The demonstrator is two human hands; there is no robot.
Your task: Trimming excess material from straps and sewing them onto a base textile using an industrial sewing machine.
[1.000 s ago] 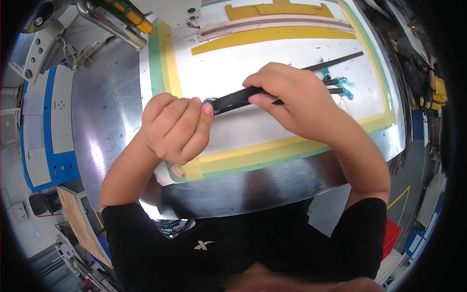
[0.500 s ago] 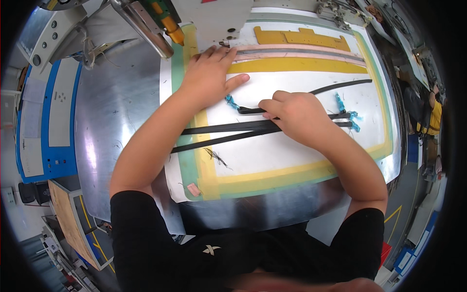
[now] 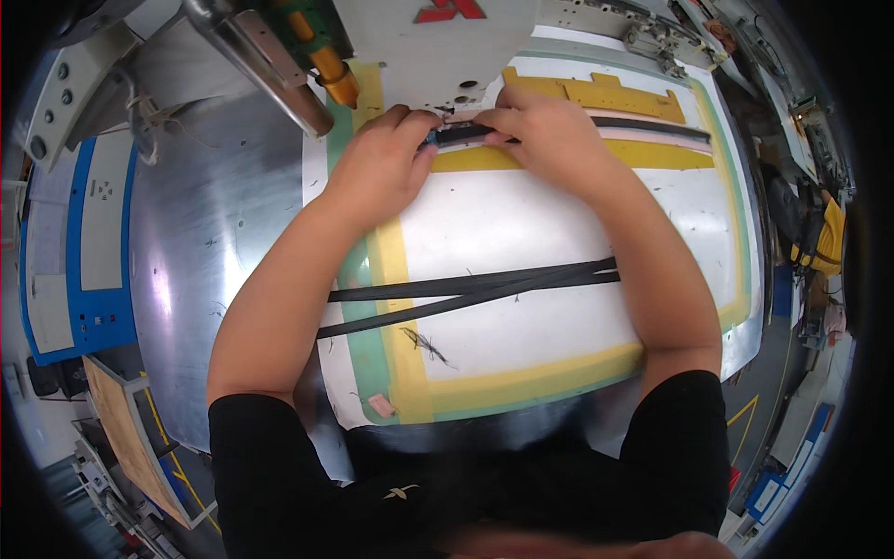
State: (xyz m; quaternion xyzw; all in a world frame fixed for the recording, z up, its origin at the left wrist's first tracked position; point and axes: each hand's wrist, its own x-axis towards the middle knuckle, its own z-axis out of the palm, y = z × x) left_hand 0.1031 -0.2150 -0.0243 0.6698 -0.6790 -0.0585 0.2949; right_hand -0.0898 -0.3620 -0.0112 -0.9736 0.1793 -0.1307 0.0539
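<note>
A dark strap (image 3: 652, 127) lies along the pink slotted guide (image 3: 633, 142) between two yellow template pieces (image 3: 657, 156). My left hand (image 3: 382, 163) has its fingers curled at the strap's left end, where a bit of blue shows. My right hand (image 3: 545, 140) pinches the same strap just right of that, fingertips close to the machine head. Lower on the white sheet (image 3: 512, 345), two other black straps (image 3: 475, 291) lie crossing each other, beside a small tuft of loose threads (image 3: 428, 345).
The machine head (image 3: 419, 47) with a gold cylinder (image 3: 333, 65) and metal tube overhangs the back. A steel table (image 3: 186, 233) surrounds the sheet. A blue-and-white control panel (image 3: 98, 242) stands left; a yellow item (image 3: 824, 233) is at the right.
Both hands have moved up the sheet to the pink guide, carrying one strap there from the middle. The other straps now lie lower, and the machine head shows more at the top.
</note>
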